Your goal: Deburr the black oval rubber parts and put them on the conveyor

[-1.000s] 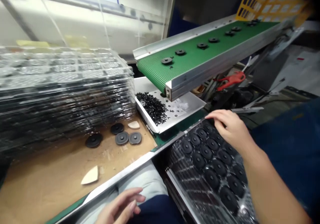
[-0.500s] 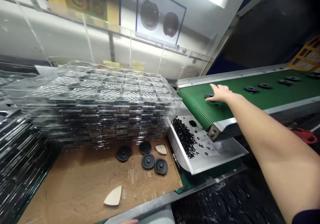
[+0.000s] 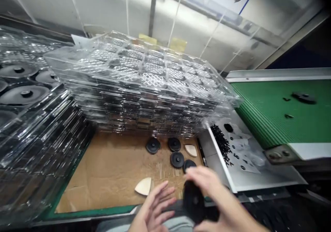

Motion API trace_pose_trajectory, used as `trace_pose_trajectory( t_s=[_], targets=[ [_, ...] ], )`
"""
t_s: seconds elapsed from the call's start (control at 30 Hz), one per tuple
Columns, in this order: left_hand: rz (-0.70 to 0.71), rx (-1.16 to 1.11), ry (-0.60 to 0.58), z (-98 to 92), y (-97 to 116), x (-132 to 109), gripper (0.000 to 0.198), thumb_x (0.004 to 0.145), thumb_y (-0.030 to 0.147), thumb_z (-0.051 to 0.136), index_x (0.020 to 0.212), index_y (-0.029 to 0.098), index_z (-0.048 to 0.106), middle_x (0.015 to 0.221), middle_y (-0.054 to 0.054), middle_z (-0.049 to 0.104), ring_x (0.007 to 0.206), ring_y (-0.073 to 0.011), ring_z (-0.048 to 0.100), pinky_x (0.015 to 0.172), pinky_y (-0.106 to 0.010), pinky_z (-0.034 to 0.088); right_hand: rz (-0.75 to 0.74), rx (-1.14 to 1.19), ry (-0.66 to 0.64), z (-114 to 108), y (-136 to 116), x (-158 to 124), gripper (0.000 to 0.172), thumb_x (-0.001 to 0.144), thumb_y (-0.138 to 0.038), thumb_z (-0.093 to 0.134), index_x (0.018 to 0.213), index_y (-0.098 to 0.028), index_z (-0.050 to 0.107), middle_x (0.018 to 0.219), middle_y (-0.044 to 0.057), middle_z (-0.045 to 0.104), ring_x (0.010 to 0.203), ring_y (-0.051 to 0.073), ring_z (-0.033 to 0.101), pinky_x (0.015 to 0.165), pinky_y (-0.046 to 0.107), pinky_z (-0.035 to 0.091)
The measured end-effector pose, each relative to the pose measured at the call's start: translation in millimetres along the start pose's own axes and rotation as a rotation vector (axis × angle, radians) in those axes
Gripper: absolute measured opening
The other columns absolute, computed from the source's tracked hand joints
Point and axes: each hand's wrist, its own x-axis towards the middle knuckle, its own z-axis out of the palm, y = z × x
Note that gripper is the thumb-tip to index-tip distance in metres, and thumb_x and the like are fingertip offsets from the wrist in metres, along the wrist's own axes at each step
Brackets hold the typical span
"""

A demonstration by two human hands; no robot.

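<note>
My right hand (image 3: pixel 216 199) is low in the middle of the view with its fingers closed round a black round disc part (image 3: pixel 193 201), held on edge. My left hand (image 3: pixel 153 209) is just to its left, fingers spread and open, its fingertips near the disc. Both hands hover over the near edge of the brown cardboard sheet (image 3: pixel 108 171). Several loose black discs (image 3: pixel 177 159) lie on the cardboard just beyond the hands, next to a pale wedge-shaped piece (image 3: pixel 143 186).
A tall stack of clear plastic trays (image 3: pixel 144 87) stands behind the cardboard, and more trays holding black discs (image 3: pixel 23 94) are at the left. A green conveyor belt (image 3: pixel 274 111) carrying a disc (image 3: pixel 303 97) ends at the right over a white tray with small black screws (image 3: pixel 222 142).
My right hand left the conveyor belt and came down in front of me holding a black disc. My left hand rose to meet it. The view swung left and down.
</note>
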Motion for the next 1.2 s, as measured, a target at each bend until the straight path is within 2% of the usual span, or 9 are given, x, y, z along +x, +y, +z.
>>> trace_pose_trajectory(
  t_s=[0.07,0.17,0.27,0.43,0.57,0.73,1.0,1.1,1.2],
  targets=[
    [-0.046,-0.056,-0.072,-4.5,-5,0,0.076,0.052,0.038,0.086,0.122,0.038,0.058,0.129,-0.009,0.061,0.115,-0.0295,0.059,0.094,-0.042,0.043,0.066,0.214,-0.017,64,-9,-8,0.084,0.068,-0.033,0.077,0.142,-0.029,0.038,0.132,0.012,0.056,0.122,0.031,0.053,0.099,0.040,0.047],
    [-0.103,-0.076,-0.049,-16.4,-1,-4,0.086,0.049,0.039,0.087,0.128,0.031,0.053,0.123,-0.014,0.063,0.110,-0.0319,0.061,0.093,-0.043,0.042,0.221,0.414,0.043,118,-20,-4,0.088,0.070,-0.026,0.075,0.145,-0.028,0.032,0.135,0.013,0.053,0.121,0.029,0.055,0.094,0.034,0.051],
    [-0.146,-0.141,0.094,-28.9,20,-15,0.089,0.053,0.042,0.085,0.132,0.029,0.047,0.123,-0.015,0.063,0.108,-0.0316,0.063,0.096,-0.043,0.042,0.184,0.450,0.105,137,-27,13,0.103,0.064,-0.035,0.080,0.148,-0.028,0.022,0.137,0.014,0.051,0.125,0.031,0.051,0.098,0.040,0.049],
    [-0.048,-0.276,0.265,-45.1,60,-36,0.063,0.065,0.032,0.080,0.123,0.030,0.055,0.132,-0.012,0.059,0.109,-0.0286,0.064,0.098,-0.042,0.044,0.241,0.166,0.184,159,-16,39,0.043,0.087,-0.029,0.054,0.131,-0.030,0.052,0.119,0.010,0.058,0.098,0.024,0.068,0.078,0.036,0.059],
    [0.080,-0.349,0.339,-53.7,69,-45,0.052,0.069,0.037,0.075,0.118,0.030,0.059,0.134,-0.008,0.058,0.112,-0.0283,0.062,0.101,-0.042,0.044,0.205,0.170,0.187,183,-10,41,0.025,0.088,-0.025,0.050,0.109,-0.022,0.064,0.108,0.012,0.062,0.079,0.024,0.069,0.066,0.038,0.059],
    [0.124,-0.410,0.369,-55.0,68,-44,0.052,0.068,0.038,0.077,0.116,0.027,0.061,0.125,-0.009,0.064,0.110,-0.0279,0.063,0.104,-0.044,0.040,0.057,0.241,0.131,164,-22,59,0.017,0.087,-0.024,0.051,0.093,-0.024,0.067,0.072,0.003,0.068,0.063,0.020,0.065,0.057,0.030,0.055],
    [0.080,-0.281,0.336,-34.7,71,-39,0.049,0.062,0.030,0.082,0.108,0.020,0.067,0.109,-0.008,0.071,0.105,-0.0231,0.064,0.093,-0.030,0.048,-0.142,0.323,0.247,96,-109,102,0.026,0.089,-0.016,0.047,0.114,-0.017,0.057,0.097,0.007,0.069,0.084,0.019,0.063,0.075,0.032,0.050],
    [0.052,-0.268,0.378,-28.5,70,-41,0.054,0.058,0.027,0.084,0.110,0.025,0.067,0.110,-0.005,0.071,0.101,-0.0222,0.066,0.085,-0.027,0.052,-0.169,0.310,0.055,92,-120,104,0.020,0.089,-0.014,0.046,0.102,-0.018,0.061,0.087,0.005,0.069,0.074,0.018,0.062,0.067,0.029,0.048],
    [0.031,-0.226,0.367,-20.7,70,-40,0.052,0.059,0.030,0.083,0.108,0.023,0.069,0.105,-0.006,0.072,0.100,-0.0241,0.066,0.089,-0.031,0.051,-0.141,0.203,0.158,90,-118,106,0.023,0.091,-0.015,0.041,0.102,-0.015,0.061,0.087,0.008,0.069,0.073,0.020,0.060,0.067,0.033,0.046]
  ],
)
